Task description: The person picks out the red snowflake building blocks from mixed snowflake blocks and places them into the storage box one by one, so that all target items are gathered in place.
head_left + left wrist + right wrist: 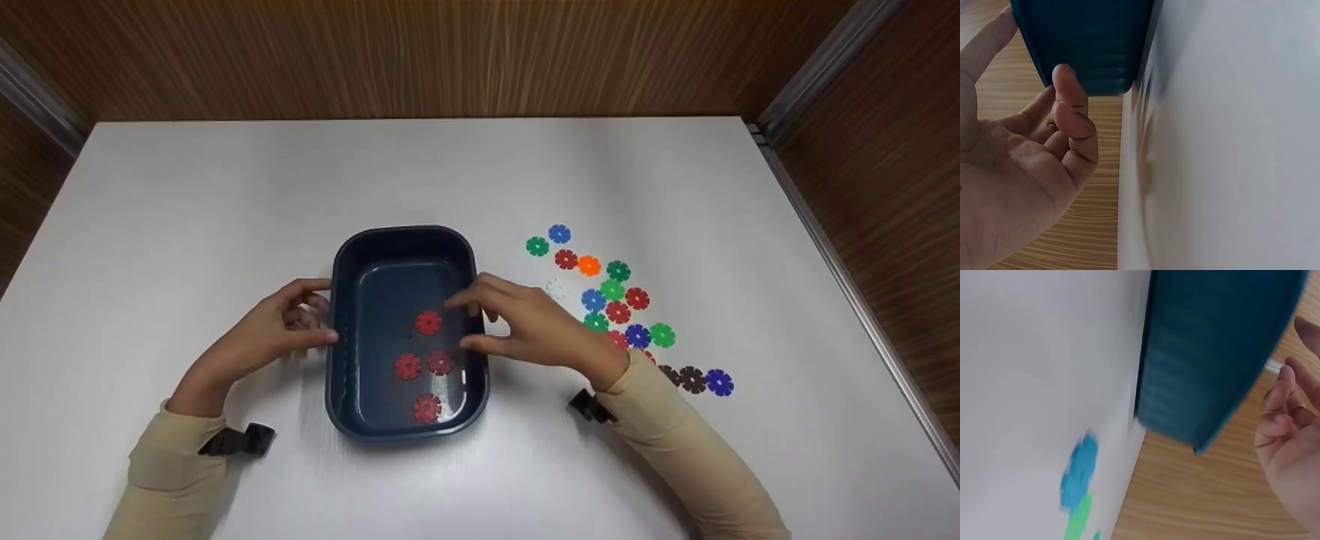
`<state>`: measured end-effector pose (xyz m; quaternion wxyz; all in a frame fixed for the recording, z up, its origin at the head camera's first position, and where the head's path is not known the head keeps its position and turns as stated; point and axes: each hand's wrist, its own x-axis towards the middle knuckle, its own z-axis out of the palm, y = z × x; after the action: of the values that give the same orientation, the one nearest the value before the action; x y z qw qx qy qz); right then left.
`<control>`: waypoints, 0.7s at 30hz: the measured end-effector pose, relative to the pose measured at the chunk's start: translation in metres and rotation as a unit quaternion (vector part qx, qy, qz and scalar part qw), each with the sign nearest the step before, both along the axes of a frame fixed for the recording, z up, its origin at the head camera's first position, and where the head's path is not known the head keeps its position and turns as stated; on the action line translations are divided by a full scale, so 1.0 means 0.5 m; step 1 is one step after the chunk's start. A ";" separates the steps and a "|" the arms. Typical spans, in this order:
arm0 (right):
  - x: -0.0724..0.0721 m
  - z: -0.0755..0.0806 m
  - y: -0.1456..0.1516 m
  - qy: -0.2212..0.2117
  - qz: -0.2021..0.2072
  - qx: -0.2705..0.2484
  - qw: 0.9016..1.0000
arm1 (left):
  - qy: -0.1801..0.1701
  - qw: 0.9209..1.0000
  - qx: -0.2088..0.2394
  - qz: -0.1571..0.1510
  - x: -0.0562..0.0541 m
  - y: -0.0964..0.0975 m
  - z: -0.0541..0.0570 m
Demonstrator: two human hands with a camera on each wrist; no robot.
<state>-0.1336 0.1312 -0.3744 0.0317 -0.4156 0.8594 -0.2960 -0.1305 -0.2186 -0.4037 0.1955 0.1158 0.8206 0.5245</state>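
Observation:
A dark blue rectangular plastic basin [345, 409] stands on the white table with several red notched discs, such as this disc [428, 323], lying inside. My left hand [262, 330] is at its left side; thumb and forefinger, spread apart, touch the wall near the rim, and the other fingers bend loosely. Over the right rim reaches my right hand [532, 322], its thumb and forefinger apart above the inside and no disc visible between them. In the right wrist view a pale sliver [1274, 366] shows by the fingertips; what it is I cannot tell.
Several loose notched discs, blue, green, red, orange and brown, are scattered right of the basin, partly under the right forearm; an orange disc [589, 265] is among them. A clear disc [556, 289] lies nearby. Wood-grain panels [420, 60] border the table.

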 end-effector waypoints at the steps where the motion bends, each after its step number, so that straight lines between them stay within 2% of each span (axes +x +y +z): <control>1: 0.002 0.002 0.012 -0.004 -0.008 -0.003 1.000 | 0.000 1.000 0.000 -0.001 0.000 0.000 -0.001; 12: 0.009 0.020 0.156 0.012 -0.092 0.054 0.994 | 0.010 1.000 0.008 0.000 0.003 0.000 0.002; 17: 0.010 0.011 0.211 -0.031 -0.135 0.073 0.988 | 0.009 1.000 0.001 0.002 0.004 -0.001 0.003; 21: 0.010 0.001 0.244 -0.065 -0.149 0.078 0.984 | 0.006 1.000 0.001 0.003 0.003 0.000 0.006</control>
<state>-0.1285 0.2531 -0.3741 0.0753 -0.2595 0.9282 -0.2557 -0.1288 -0.2188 -0.4007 0.1886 0.1165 0.8219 0.5248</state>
